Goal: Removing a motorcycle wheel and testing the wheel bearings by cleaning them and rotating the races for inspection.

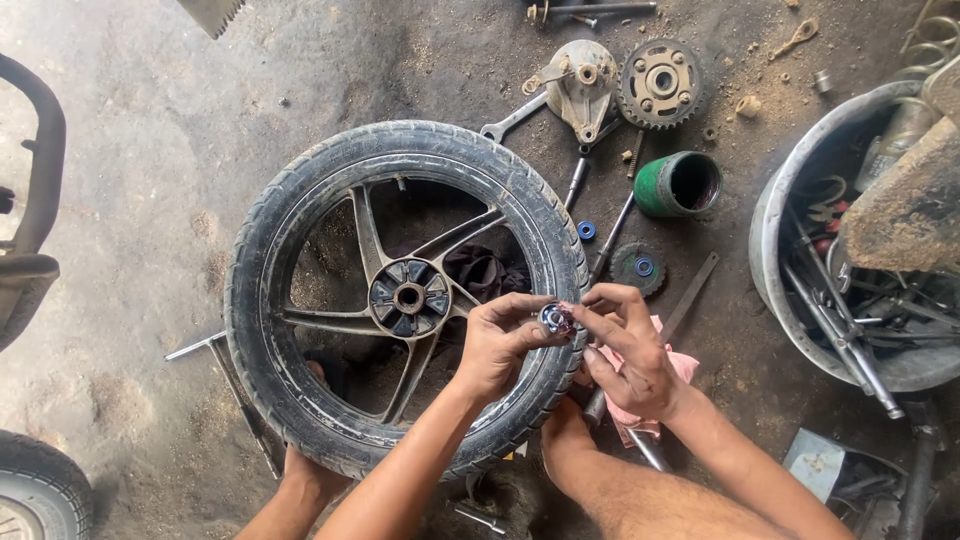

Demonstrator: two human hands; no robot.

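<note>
Dusty concrete floor (150, 150) is filling the whole view, oil-stained and littered with parts, and I'm looking straight down at a motorcycle wheel (405, 297) lying flat on it, tyre on, alloy spokes running in to the hub (409, 297).

Over the wheel's right rim, both hands are meeting on a small round bearing (556, 319). I'm seeing the left hand (500, 345) closing around it from below, thumb and fingers pinching its edge, while the right hand (630, 345) is pressing in from the right with fingertips on the same piece. So the bearing is sitting between the two hands, just above the tyre. A pink rag (640, 385) is lying under the right hand.

Another person's hand (305, 470) is gripping the tyre at the bottom left edge.

Beyond the wheel I'm picking out a toothed sprocket (660, 82) beside a grey brake plate (582, 85), a green tin (678, 184) on its side, a small blue ring (586, 230), and a spanner (512, 120). Off to the right a metal basin (775, 215) is holding a jumble of tools.
</note>
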